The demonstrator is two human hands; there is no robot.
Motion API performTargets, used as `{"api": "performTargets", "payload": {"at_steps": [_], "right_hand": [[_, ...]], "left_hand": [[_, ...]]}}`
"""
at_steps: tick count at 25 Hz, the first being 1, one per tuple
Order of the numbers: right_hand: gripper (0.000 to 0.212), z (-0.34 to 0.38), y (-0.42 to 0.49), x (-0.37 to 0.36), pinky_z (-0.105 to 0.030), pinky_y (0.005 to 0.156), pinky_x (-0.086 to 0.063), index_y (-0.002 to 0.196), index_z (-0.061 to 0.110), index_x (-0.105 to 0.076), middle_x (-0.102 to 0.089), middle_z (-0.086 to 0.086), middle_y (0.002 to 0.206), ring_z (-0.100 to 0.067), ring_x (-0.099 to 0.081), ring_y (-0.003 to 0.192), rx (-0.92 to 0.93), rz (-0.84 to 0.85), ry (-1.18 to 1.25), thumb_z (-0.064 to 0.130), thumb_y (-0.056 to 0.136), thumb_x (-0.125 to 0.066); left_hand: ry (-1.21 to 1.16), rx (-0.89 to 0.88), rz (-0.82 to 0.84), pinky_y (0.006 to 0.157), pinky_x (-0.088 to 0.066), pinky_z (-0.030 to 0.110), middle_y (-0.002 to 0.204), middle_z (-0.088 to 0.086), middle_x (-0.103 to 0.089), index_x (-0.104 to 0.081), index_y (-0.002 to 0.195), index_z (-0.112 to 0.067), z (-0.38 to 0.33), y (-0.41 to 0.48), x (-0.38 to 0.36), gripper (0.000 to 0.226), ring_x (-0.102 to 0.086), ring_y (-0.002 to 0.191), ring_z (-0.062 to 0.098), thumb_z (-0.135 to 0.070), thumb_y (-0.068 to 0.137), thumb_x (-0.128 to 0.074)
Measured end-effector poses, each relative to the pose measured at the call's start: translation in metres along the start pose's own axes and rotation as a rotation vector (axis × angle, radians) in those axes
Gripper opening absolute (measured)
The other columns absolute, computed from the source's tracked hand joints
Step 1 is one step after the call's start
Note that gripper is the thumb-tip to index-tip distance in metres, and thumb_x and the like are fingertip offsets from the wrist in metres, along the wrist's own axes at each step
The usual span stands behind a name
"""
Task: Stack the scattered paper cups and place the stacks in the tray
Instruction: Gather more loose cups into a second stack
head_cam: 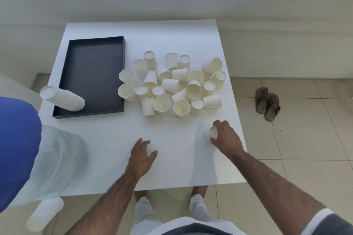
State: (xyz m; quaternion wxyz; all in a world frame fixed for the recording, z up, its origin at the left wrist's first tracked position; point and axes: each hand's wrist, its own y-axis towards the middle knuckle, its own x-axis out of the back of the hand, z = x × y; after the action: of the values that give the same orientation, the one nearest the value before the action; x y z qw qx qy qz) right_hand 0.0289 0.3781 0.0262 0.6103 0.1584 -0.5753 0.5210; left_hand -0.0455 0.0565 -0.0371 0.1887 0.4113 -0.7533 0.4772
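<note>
Several white paper cups (172, 84) lie scattered in a heap on the white table (107, 139), some upright, some on their sides. A dark tray (95, 74) sits left of the heap, and a tall stack of cups (63, 98) stands tilted in its near left corner. My right hand (225, 137) grips an upside-down cup (207, 131) near the table's right front. My left hand (141, 155) rests on the table with relaxed fingers and holds nothing.
A large clear water bottle with a blue part (47, 158) lies off the table's left front corner. A pair of brown sandals (267, 103) sits on the tiled floor to the right. A wall ledge runs behind the table.
</note>
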Motion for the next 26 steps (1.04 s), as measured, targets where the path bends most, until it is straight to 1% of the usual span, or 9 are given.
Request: {"api": "performTargets", "payload": {"at_steps": [2,4,6,9,12,15,18,22,26], "right_hand": [[0.048,0.024,-0.013,-0.008,-0.039,0.08,-0.053,0.127,0.017,-0.051,-0.053,-0.005,0.119,-0.031,-0.061,0.103,0.0,-0.001,0.149,0.022,0.084,-0.073],[0.051,0.062,-0.027,-0.011,-0.04,0.08,-0.055,0.123,0.017,-0.054,-0.058,-0.003,0.117,-0.028,-0.065,0.097,-0.072,0.008,0.615,0.022,0.079,-0.081],[0.054,0.104,-0.042,-0.013,-0.038,0.079,-0.059,0.118,0.016,-0.054,-0.062,-0.008,0.116,-0.023,-0.07,0.092,-0.138,0.094,1.138,0.024,0.073,-0.083],[0.056,0.15,-0.057,-0.024,-0.037,0.081,-0.06,0.119,0.015,-0.054,-0.066,-0.013,0.116,-0.018,-0.072,0.093,-0.132,0.234,1.318,0.031,0.072,-0.081],[0.035,0.166,-0.052,-0.033,-0.034,0.08,-0.057,0.11,0.021,-0.063,-0.073,0.001,0.105,-0.015,-0.071,0.095,-0.019,0.244,1.128,0.042,0.086,-0.075],[0.025,0.153,-0.023,-0.03,-0.04,0.084,-0.05,0.098,0.013,-0.068,-0.07,-0.001,0.096,-0.018,-0.063,0.091,0.062,-0.044,0.95,0.038,0.097,-0.068],[0.034,0.123,0.024,-0.024,-0.047,0.095,-0.046,0.112,0.006,-0.069,-0.065,-0.014,0.12,-0.034,-0.057,0.116,0.308,-0.365,0.087,0.031,0.09,-0.076],[0.026,0.112,0.067,-0.019,-0.056,0.115,-0.03,0.113,0.008,-0.068,-0.051,-0.019,0.145,-0.042,-0.033,0.148,0.435,-0.244,-0.468,0.02,0.09,-0.068],[0.021,0.116,0.071,-0.018,-0.056,0.121,-0.02,0.11,0.008,-0.07,-0.047,-0.017,0.153,-0.039,-0.025,0.153,0.477,-0.231,-0.452,0.008,0.095,-0.055]], "left_hand": [[-0.165,-0.02,-0.005,0.116,-0.036,0.037,0.158,0.008,-0.046,-0.053,0.146,-0.016,-0.013,-0.008,0.005,0.05,-0.044,0.145,0.024,-0.037,0.102,-0.064],[-0.537,0.054,0.089,0.104,-0.047,0.033,0.145,0.007,-0.058,-0.056,0.143,-0.016,-0.033,-0.018,0.014,0.052,-0.059,0.127,0.019,-0.041,0.099,-0.067],[-1.054,0.129,0.264,0.105,-0.05,0.04,0.141,0.012,-0.062,-0.052,0.145,-0.014,-0.053,-0.028,0.02,0.066,-0.062,0.125,0.025,-0.048,0.091,-0.07],[-1.396,0.058,0.27,0.102,-0.053,0.05,0.131,0.024,-0.068,-0.056,0.138,-0.003,-0.071,-0.031,0.031,0.078,-0.066,0.12,0.036,-0.048,0.081,-0.084],[-1.308,0.031,0.114,0.085,-0.057,0.042,0.123,0.022,-0.071,-0.059,0.136,-0.006,-0.074,-0.029,0.05,0.07,-0.069,0.114,0.038,-0.04,0.079,-0.081],[-1.225,0.001,0.018,0.081,-0.06,0.038,0.113,0.011,-0.071,-0.06,0.132,-0.013,-0.05,-0.021,0.073,0.074,-0.071,0.103,0.024,-0.038,0.069,-0.089],[-1.043,-0.061,0.012,0.082,-0.063,0.037,0.12,0.003,-0.069,-0.057,0.133,-0.023,-0.028,-0.02,0.089,0.085,-0.069,0.106,0.019,-0.045,0.059,-0.092],[-0.856,-0.089,-0.013,0.076,-0.057,0.023,0.116,-0.012,-0.068,-0.056,0.123,-0.042,-0.013,-0.021,0.09,0.077,-0.067,0.104,0.007,-0.052,0.056,-0.092],[-0.751,-0.1,-0.009,0.077,-0.054,0.018,0.111,-0.02,-0.067,-0.054,0.118,-0.048,-0.013,-0.022,0.088,0.071,-0.065,0.103,0.001,-0.056,0.058,-0.09]]}}
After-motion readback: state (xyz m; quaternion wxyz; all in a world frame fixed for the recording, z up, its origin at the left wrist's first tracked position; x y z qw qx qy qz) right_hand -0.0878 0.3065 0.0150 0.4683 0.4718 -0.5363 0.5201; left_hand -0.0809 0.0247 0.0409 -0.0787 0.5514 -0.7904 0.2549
